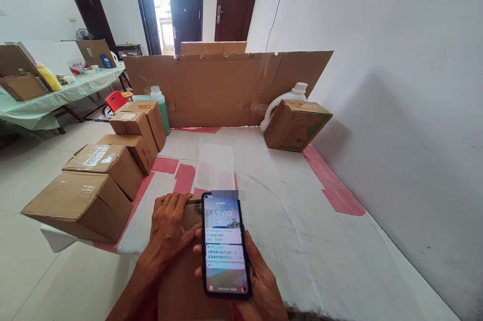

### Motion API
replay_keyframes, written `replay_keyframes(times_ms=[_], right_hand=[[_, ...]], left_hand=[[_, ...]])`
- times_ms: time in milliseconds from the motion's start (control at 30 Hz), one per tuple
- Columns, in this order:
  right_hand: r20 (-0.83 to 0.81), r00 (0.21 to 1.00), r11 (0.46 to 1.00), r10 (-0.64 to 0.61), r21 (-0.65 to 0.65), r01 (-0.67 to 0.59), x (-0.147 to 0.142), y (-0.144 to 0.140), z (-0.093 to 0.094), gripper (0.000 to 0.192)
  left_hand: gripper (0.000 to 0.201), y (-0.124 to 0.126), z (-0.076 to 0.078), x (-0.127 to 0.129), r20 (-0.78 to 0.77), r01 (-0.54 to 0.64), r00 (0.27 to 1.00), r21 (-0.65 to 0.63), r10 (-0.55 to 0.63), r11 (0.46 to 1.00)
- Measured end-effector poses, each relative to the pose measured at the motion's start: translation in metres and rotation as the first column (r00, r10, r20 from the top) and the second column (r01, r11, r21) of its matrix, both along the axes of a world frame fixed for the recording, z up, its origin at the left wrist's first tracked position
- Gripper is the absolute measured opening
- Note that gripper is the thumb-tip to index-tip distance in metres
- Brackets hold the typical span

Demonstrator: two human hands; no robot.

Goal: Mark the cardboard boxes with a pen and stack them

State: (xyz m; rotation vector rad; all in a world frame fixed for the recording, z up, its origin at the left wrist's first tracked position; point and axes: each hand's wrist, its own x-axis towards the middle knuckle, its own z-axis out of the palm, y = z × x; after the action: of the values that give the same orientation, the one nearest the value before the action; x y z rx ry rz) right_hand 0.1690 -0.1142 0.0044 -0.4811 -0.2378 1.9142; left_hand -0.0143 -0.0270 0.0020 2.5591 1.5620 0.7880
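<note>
My right hand (260,281) holds a black smartphone (225,245) upright, its lit lock screen showing 12:09 and several notifications. My left hand (169,228) lies flat, palm down, on a brown cardboard box (181,286) that sits at the near edge of the white and red covered table (287,210). The phone hides part of that box. A sheet of clear plastic (215,166) lies on the table just beyond my hands.
A row of closed cardboard boxes (94,180) runs along the table's left edge. A cardboard screen (226,87) stands at the back, with a green-liquid bottle (160,104), a white jug (290,97) and a tilted box (296,125) before it. A white wall is on the right.
</note>
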Motion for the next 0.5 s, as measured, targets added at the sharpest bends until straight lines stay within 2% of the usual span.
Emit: replay_keyframes(times_ms=[100, 233, 500], right_hand=[[0.059, 0.995, 0.996, -0.078, -0.031, 0.08, 0.019, 0.003, 0.002, 0.049], [0.083, 0.975, 0.977, -0.206, -0.044, 0.21, 0.042, 0.007, -0.002, 0.04], [0.147, 0.94, 0.949, -0.307, -0.033, 0.314, 0.078, 0.007, -0.022, 0.043]], left_hand=[[0.054, 0.001, -0.001, 0.001, 0.004, -0.026, 1.0, 0.016, 0.026, 1.0], [0.059, 0.003, -0.001, 0.003, 0.01, -0.032, 0.999, 0.028, 0.032, 0.999], [0.065, 0.004, 0.0, 0.0, -0.003, -0.025, 1.0, 0.005, 0.025, 1.0]])
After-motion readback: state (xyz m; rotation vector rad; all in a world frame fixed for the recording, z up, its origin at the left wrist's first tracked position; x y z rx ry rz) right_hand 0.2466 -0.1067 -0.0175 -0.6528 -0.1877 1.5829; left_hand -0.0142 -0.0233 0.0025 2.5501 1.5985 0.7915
